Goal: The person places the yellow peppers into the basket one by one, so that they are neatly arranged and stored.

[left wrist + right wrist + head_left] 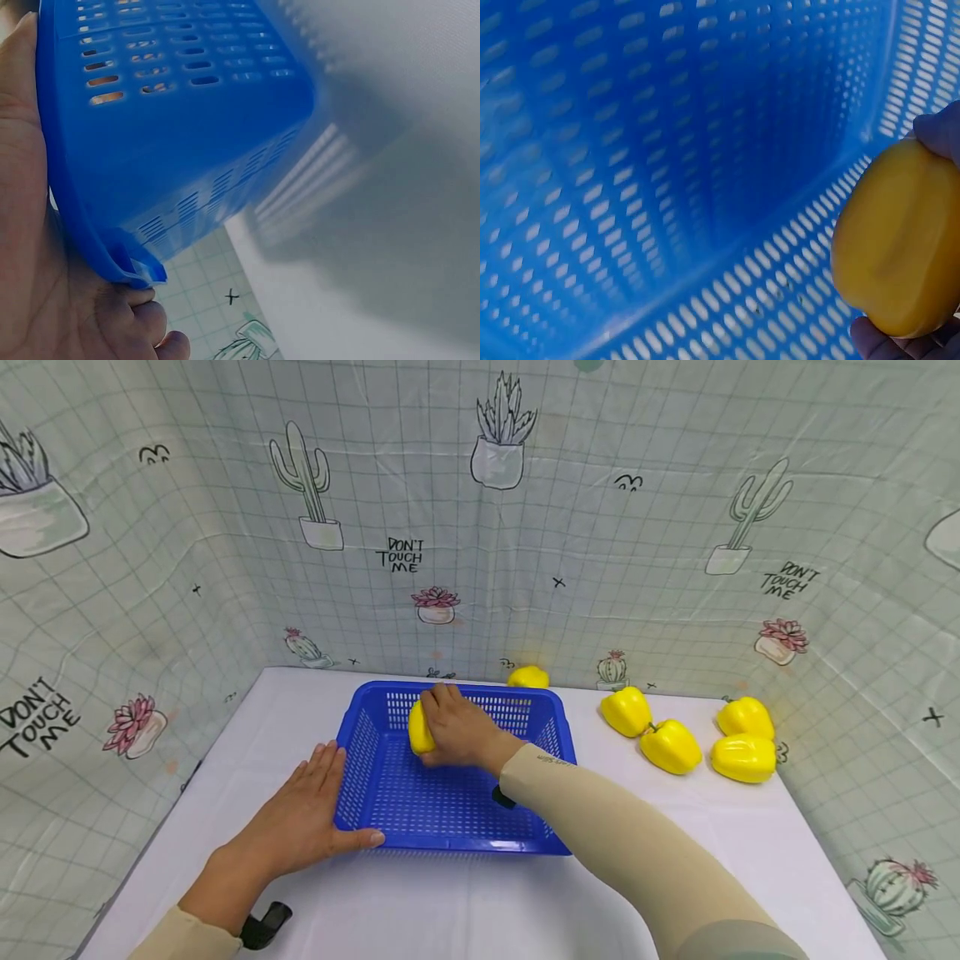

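Note:
A blue plastic basket [450, 843] with slotted walls stands on the white table. Inside it, near the back left, my right hand [459, 727] grips a yellow bell pepper [420, 728]. The right wrist view shows this bell pepper [896, 240] between thumb and fingers, with the basket's slotted walls [705, 150] around it. My left hand [303, 814] rests against the basket's left rim near the front corner, fingers straight and thumb along the front edge. In the left wrist view the palm [22, 202] lies along the basket rim [71, 202].
Behind the basket sits one yellow bell pepper [528, 677]. To the right lie several more, among them a pair [671, 747] near the basket and another pair [742, 758] by the table's right edge. A cactus-print cloth [480, 543] hangs around the table.

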